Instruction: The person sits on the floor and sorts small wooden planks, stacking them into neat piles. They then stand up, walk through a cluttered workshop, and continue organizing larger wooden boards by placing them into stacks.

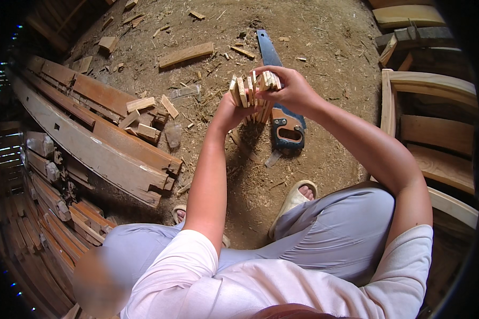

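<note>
Several thin wooden slats [241,91] stand on end, gathered between my two hands above the dirt floor. My left hand [230,112] is closed round the slats on the left side of the bunch, which fan slightly apart. At the right, my right hand [290,87] wraps round another tight cluster of slats [270,81], its thumb toward the middle. The lower ends of the slats run down into shadow. Just beyond and below my right hand lies a handsaw [288,133] with a dark handle and brown inlay, its blade [269,49] pointing away and partly hidden by that hand.
At the left are stacked long timber beams [106,154], with small wood offcuts [140,105] on them. A flat plank piece [186,55] and other scraps lie on the floor ahead. Wooden frames [428,85] stand along the right. My sandalled foot [298,198] is close below the saw.
</note>
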